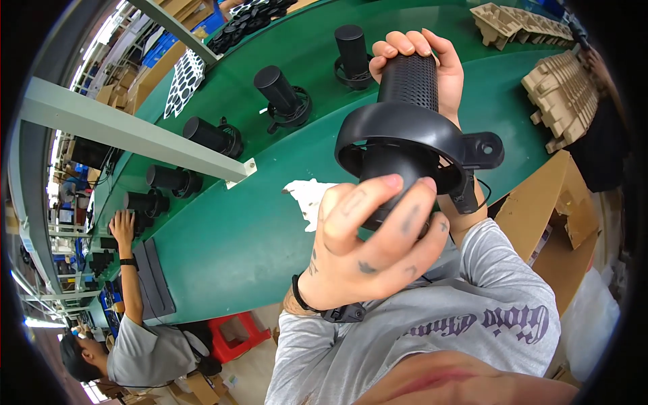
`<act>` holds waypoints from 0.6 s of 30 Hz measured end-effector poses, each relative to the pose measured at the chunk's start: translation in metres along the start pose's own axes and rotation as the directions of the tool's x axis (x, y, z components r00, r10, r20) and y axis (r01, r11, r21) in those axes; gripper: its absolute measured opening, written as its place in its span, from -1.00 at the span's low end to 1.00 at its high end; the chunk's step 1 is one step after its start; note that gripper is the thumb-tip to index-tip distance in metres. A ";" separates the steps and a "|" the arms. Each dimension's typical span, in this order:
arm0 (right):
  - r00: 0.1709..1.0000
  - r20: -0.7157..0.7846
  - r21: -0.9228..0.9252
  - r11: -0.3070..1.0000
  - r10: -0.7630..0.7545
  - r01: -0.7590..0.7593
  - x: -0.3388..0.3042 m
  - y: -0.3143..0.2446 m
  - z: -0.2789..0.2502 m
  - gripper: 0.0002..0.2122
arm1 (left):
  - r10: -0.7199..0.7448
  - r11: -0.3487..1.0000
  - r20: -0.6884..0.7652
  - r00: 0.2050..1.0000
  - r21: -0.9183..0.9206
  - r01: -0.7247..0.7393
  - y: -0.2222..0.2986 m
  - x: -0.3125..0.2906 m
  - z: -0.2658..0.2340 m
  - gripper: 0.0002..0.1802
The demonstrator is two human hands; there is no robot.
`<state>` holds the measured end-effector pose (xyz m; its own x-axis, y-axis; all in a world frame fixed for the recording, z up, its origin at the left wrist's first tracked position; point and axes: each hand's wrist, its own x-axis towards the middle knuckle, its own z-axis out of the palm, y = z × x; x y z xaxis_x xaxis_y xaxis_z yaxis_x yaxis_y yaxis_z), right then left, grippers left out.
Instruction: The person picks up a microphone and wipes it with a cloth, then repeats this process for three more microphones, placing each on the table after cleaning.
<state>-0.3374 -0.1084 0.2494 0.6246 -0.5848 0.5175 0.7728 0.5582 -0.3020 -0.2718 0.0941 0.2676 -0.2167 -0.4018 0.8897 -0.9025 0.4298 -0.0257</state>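
- Left hand [378, 250] and right hand [445, 71] both grasp one black unit [398, 128], held up in front of the chest, over the green bench [236, 250].
- The unit lies between the hands, tilted, its mesh end far and its smooth end near.
- The right hand is at the far end, fingers curled over the top of the mesh, palm along its right side.
- The left hand is at the near end, fingertips pressed on the smooth part; what its thumb does I cannot tell.
- Between the two grips, a wide ring [385, 120] goes around the unit, with a holed lug [484, 150] sticking out to the right.
- Beyond the left hand, a white cloth or paper [309, 200] lies on the bench, partly hidden by that hand.
- More black units, among them one upright [351, 50] and one leaning [277, 89], form a row along the far side, running off to the left.
- Far left, a co-worker's hand [123, 228] reaches to the row's end.
- Right, tan trays [560, 94] sit beyond an open carton [533, 202].
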 end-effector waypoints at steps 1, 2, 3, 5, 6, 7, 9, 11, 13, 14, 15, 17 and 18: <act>1.000 0.000 0.000 1.000 0.003 -0.003 0.001 0.001 0.000 -0.70 | 0.033 0.999 0.069 0.997 0.011 -0.034 0.001 0.000 -0.003 -0.64; 1.000 -0.004 -0.008 1.000 -0.001 0.001 0.002 0.001 0.000 -0.72 | 0.014 0.999 0.048 0.999 -0.049 -0.012 0.003 -0.004 0.000 -0.68; 1.000 -0.010 -0.019 1.000 -0.007 0.007 0.002 0.002 -0.001 -0.73 | 0.040 0.998 0.058 0.997 -0.046 -0.038 0.003 -0.004 0.000 -0.68; 1.000 -0.015 -0.031 0.999 -0.013 0.013 0.002 0.003 -0.002 -0.74 | 0.067 0.997 0.067 0.996 -0.045 -0.064 0.004 -0.004 0.001 -0.69; 1.000 -0.022 -0.074 0.997 0.000 -0.002 0.002 0.004 -0.002 -0.74 | 0.074 0.996 0.088 0.993 -0.049 -0.070 0.005 -0.003 0.001 -0.70; 0.999 -0.030 -0.117 0.993 0.013 -0.017 0.002 0.004 -0.002 -0.75 | 0.082 0.996 0.109 0.991 -0.052 -0.077 0.007 -0.003 0.001 -0.72; 0.999 -0.027 -0.143 0.989 0.026 -0.029 0.002 0.002 -0.003 -0.76 | 0.076 0.997 0.097 0.992 -0.032 -0.073 0.011 -0.004 0.004 -0.74; 0.999 -0.027 -0.169 0.985 0.037 -0.041 0.001 0.000 -0.004 -0.76 | 0.069 0.998 0.086 0.994 -0.015 -0.068 0.013 -0.005 0.005 -0.77; 0.998 -0.014 -0.163 0.984 0.068 -0.069 0.001 0.000 -0.005 -0.72 | 0.060 0.998 0.096 0.994 -0.008 -0.060 0.014 -0.006 0.004 -0.79; 0.998 -0.013 -0.163 0.984 0.068 -0.070 0.001 -0.001 -0.004 -0.72 | 0.059 0.998 0.096 0.994 -0.007 -0.059 0.015 -0.007 0.005 -0.79; 0.992 -0.031 -0.270 0.954 0.123 -0.126 0.002 -0.003 -0.002 -0.68 | 0.056 0.998 0.107 0.993 0.006 -0.057 0.015 -0.008 0.005 -0.79; 0.983 -0.055 -0.371 0.910 0.175 -0.183 0.001 -0.003 0.000 -0.63 | 0.051 0.998 0.119 0.992 0.020 -0.054 0.016 -0.008 0.004 -0.78; 0.967 -0.073 -0.409 0.877 0.244 -0.252 0.001 -0.004 0.002 -0.59 | 0.056 0.998 0.115 0.992 0.035 -0.061 0.015 -0.008 0.003 -0.78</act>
<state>-0.3397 -0.1101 0.2526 0.8006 -0.4723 0.3687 0.5665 0.3963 -0.7226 -0.2849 0.1018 0.2588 -0.3085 -0.4674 0.8284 -0.9003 0.4246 -0.0957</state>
